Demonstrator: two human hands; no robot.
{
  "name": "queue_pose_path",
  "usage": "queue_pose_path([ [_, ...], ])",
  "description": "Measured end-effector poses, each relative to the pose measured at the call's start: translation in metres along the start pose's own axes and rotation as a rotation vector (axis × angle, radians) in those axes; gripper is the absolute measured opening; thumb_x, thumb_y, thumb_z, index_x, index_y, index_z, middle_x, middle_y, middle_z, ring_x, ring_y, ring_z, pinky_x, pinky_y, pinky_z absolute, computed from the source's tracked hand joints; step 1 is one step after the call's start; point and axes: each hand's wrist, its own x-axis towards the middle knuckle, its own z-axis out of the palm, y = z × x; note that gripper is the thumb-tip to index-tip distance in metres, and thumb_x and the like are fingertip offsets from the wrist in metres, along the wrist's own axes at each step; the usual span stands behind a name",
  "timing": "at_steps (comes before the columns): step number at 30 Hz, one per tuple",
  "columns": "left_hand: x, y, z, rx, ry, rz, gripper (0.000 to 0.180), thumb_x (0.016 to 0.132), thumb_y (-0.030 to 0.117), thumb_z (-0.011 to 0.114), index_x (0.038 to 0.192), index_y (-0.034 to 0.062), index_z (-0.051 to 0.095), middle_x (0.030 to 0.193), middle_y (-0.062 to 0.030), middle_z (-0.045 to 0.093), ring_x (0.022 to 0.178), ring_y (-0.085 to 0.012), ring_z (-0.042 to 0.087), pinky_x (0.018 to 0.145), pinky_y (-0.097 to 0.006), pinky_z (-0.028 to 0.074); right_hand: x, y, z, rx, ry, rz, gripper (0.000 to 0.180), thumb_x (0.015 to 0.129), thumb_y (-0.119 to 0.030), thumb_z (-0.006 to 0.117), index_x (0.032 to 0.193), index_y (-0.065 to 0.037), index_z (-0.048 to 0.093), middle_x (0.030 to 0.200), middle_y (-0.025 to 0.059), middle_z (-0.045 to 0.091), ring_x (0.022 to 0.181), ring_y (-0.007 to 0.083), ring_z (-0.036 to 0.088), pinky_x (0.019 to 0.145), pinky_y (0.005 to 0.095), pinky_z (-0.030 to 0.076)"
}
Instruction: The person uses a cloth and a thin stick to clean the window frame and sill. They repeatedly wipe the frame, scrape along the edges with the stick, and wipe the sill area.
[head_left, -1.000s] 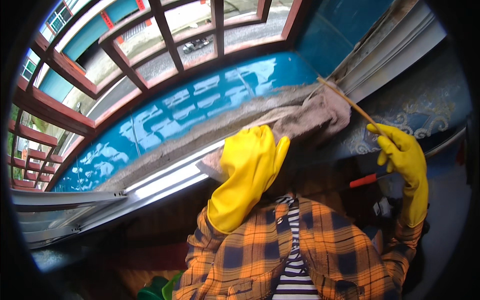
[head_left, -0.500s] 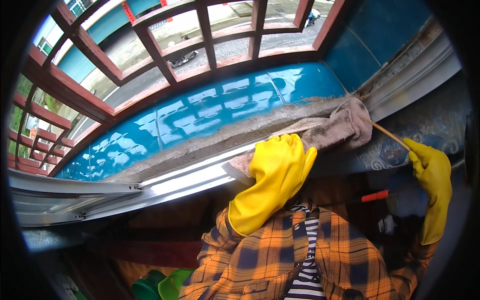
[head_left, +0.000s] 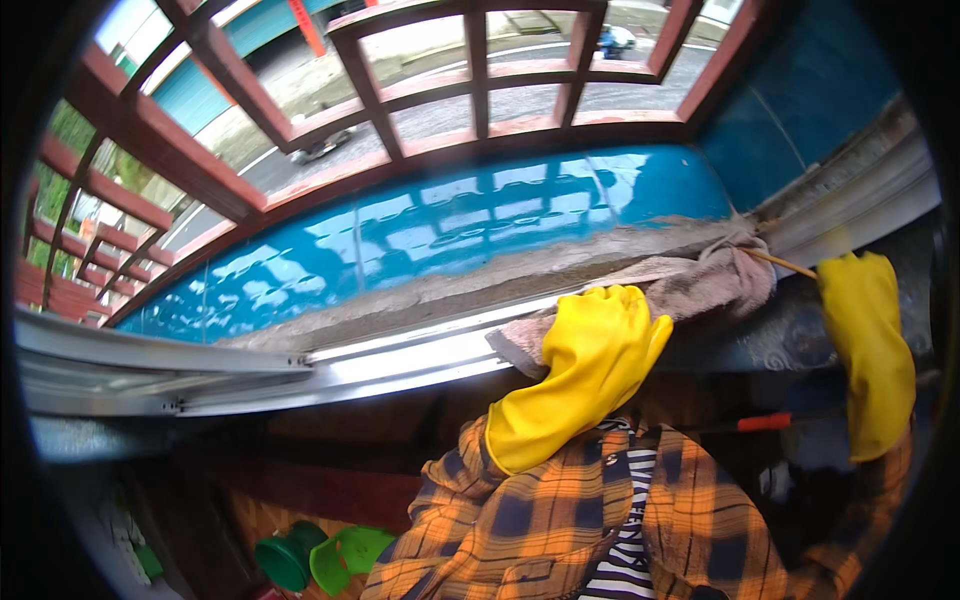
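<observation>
A greyish-pink cloth (head_left: 725, 277) lies bunched along the silver metal window track (head_left: 430, 352), its thickest folds at the right corner. My left hand (head_left: 605, 325), in a yellow rubber glove, presses on the cloth with its fingers curled together. Its grey-edged end pokes out left of the glove. At the right, my other hand (head_left: 862, 320), gloved the same way, is closed on a thin wooden stick (head_left: 785, 264). The stick's far end goes into the cloth's folds, so its tip is hidden. The fingers of this hand are partly hidden by its back.
A blue tiled ledge (head_left: 450, 225) with a rough cement edge lies beyond the track, bounded by red window bars (head_left: 480, 80). A sliding window frame (head_left: 160, 365) stands at left. Below are a red-handled tool (head_left: 763, 422), a dark green container (head_left: 288, 556) and a bright green one (head_left: 345, 556).
The whole view has shifted, so most things sit further right. My right hand is nearer the cloth and less of the stick shows. My left hand stays on the cloth.
</observation>
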Motion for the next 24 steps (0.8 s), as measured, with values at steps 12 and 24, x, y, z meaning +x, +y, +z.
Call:
queue_pose_path([
  [12, -0.008, -0.004, -0.011, 0.043, 0.022, -0.002, 0.028, 0.097, 0.035, 0.074, 0.087, 0.0087, 0.072, 0.082, -0.0113, 0.065, 0.076, -0.0311, 0.066, 0.068, -0.044, 0.049, 0.023, -0.043, 0.019, -0.063, 0.012, -0.046, 0.008, 0.092, -0.017, 0.073, 0.096, -0.01, 0.075, 0.093, 0.0145, 0.077, 0.087, 0.0376, 0.076, 0.079, 0.0487, 0.057],
  [24, -0.014, -0.004, -0.001, 0.071, 0.124, 0.038, 0.024, 0.096, 0.031, 0.072, 0.086, 0.0097, 0.072, 0.083, -0.0128, 0.066, 0.077, -0.0321, 0.067, 0.068, -0.047, 0.048, 0.031, -0.029, 0.03, -0.057, 0.067, -0.128, 0.009, 0.095, -0.015, 0.067, 0.1, -0.015, 0.074, 0.097, 0.015, 0.075, 0.092, 0.0403, 0.072, 0.08, 0.0513, 0.055],
])
